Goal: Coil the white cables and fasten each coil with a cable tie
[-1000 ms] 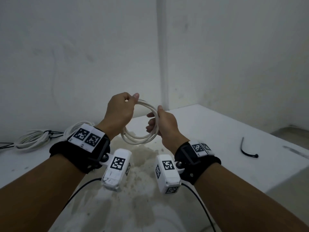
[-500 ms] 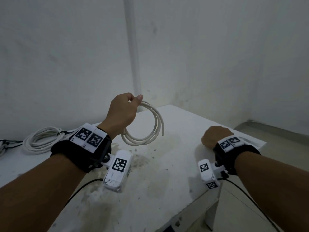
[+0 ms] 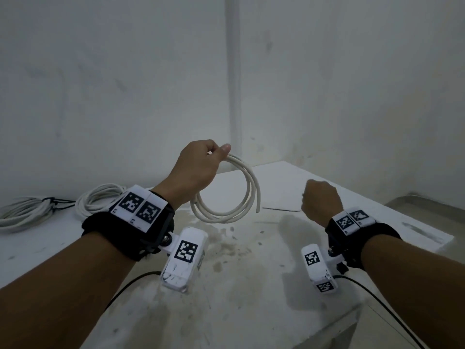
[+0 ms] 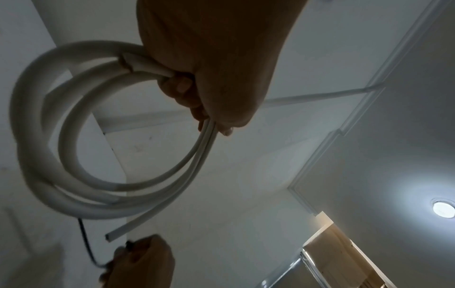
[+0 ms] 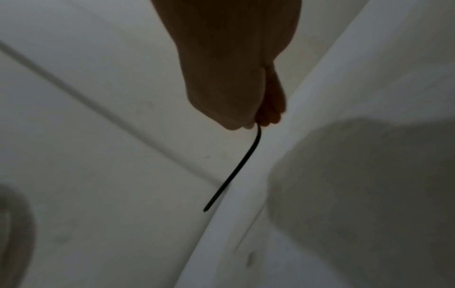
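Your left hand (image 3: 195,170) grips the white cable coil (image 3: 227,192), loops hanging below your fist; your right hand (image 3: 320,200) pinches a black cable tie (image 5: 232,175) trailing beneath.

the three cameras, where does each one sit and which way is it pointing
Head: worn on the head, looking forward and down at the table and wall corner; both forearms, left hand and right hand show.
Left wrist: under the left hand, aimed up at the ceiling; its fingers grip the white cable coil.
Right wrist: under the right hand, looking along it; its fingers pinch a black cable tie.
Shared: head and left wrist both show the coil and the right hand.
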